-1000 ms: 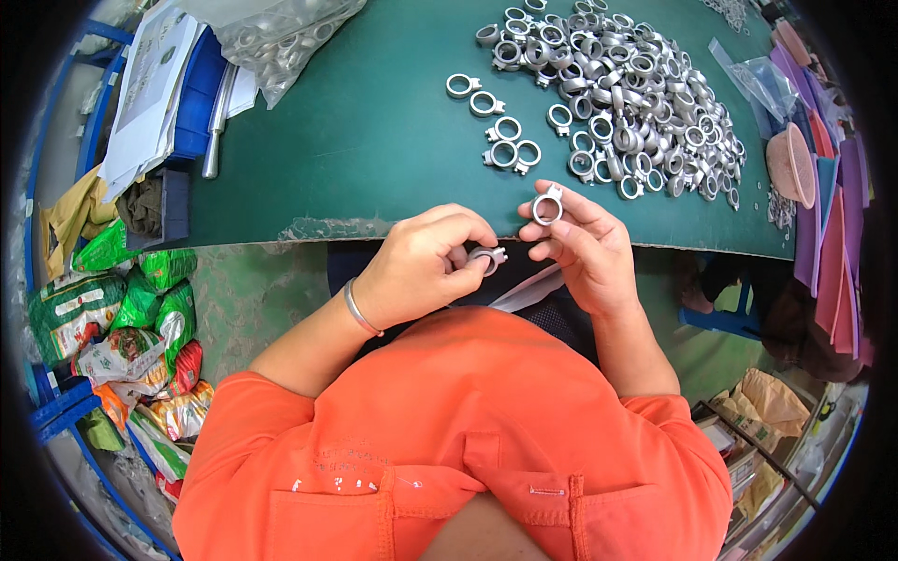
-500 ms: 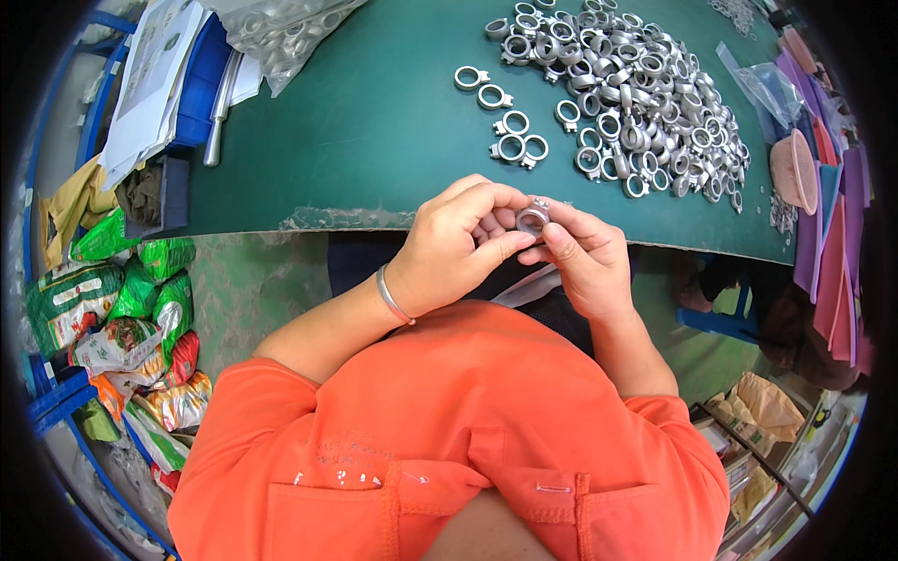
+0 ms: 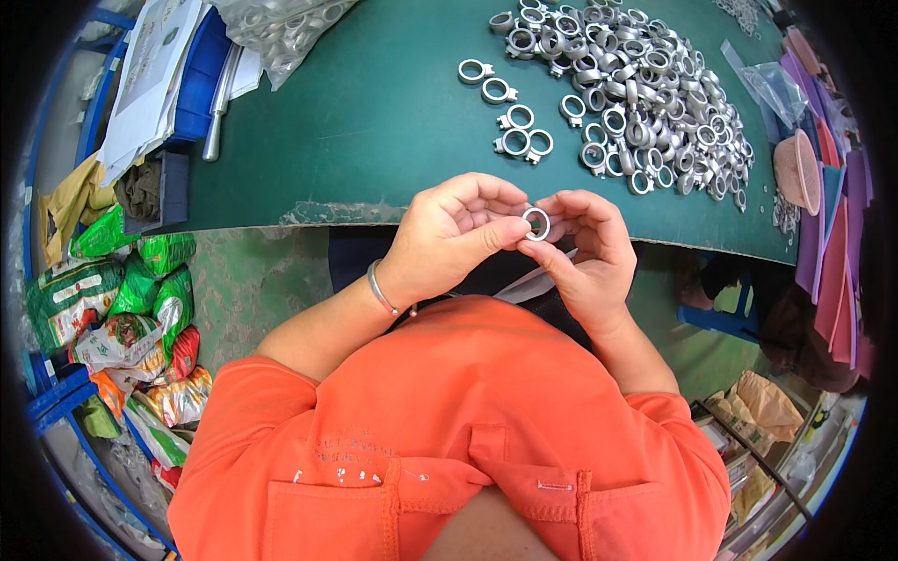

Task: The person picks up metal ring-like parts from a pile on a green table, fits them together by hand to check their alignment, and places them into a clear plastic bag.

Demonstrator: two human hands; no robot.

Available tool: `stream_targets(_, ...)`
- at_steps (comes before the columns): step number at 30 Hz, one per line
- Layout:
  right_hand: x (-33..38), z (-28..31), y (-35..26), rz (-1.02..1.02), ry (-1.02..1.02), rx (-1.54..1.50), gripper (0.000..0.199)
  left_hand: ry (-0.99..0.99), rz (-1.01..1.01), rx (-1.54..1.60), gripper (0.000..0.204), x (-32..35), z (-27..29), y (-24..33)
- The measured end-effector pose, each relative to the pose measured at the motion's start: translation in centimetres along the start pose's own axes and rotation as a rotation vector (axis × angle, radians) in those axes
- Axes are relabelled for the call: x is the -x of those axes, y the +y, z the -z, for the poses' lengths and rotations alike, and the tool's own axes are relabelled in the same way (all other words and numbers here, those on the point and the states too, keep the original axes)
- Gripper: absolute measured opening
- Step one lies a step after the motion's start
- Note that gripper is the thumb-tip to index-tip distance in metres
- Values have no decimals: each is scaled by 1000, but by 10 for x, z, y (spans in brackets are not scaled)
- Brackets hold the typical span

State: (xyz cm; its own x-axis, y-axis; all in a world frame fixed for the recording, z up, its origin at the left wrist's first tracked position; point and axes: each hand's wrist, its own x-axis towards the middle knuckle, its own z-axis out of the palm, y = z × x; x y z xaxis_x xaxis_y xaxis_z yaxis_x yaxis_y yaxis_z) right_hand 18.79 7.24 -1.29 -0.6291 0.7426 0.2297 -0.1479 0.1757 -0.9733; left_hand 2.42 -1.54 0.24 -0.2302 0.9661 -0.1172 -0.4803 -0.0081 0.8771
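Note:
Between my two hands, just over the table's near edge, is a silver metal ring clamp (image 3: 536,224). My left hand (image 3: 458,222) pinches its left side between thumb and fingers. My right hand (image 3: 587,248) has its thumb tip at the ring's lower right, fingers curled behind it. The ring's round opening faces up toward me; its lug is hidden. Beyond my hands, several like ring clamps (image 3: 513,142) lie loosely on the green table (image 3: 355,122). A large heap of the same clamps (image 3: 645,93) covers the table's far right part.
At the far left are a clear bag of rings (image 3: 281,33), papers (image 3: 150,84) and a blue bin (image 3: 201,79). A pink bowl (image 3: 795,170) and a clear plastic bag (image 3: 774,89) lie at the right edge. Colourful sacks (image 3: 140,309) stand on the floor at left.
The ring clamp has been turned, so its round opening faces me more fully and its lug no longer shows. My right fingers have risen and curled. The view has shifted slightly.

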Motion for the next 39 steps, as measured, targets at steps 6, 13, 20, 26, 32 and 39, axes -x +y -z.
stream_targets(6, -2, -4, 2, 99, 29, -16, 57, 3, 48, -55, 22, 1, 3, 2)
stream_targets(13, -1, -2, 4, 77, 12, -25, 59, 3, 65, -35, 22, 2, 5, 3)
stream_targets(20, -1, -5, 3, 137, 19, 79, 47, -30, 42, -55, 23, 4, 9, -1)
stream_targets(26, -30, 3, -9, 464, -64, 473, 21, 48, -88, -253, 18, -1, 10, 16)
stream_targets(32, -62, 5, 12, 399, -43, 921, 22, 376, -756, -609, 15, -57, 53, 121)
stream_targets(39, -56, 4, -6, 344, -80, 908, 19, 635, -914, -1186, 28, -117, 118, 224)
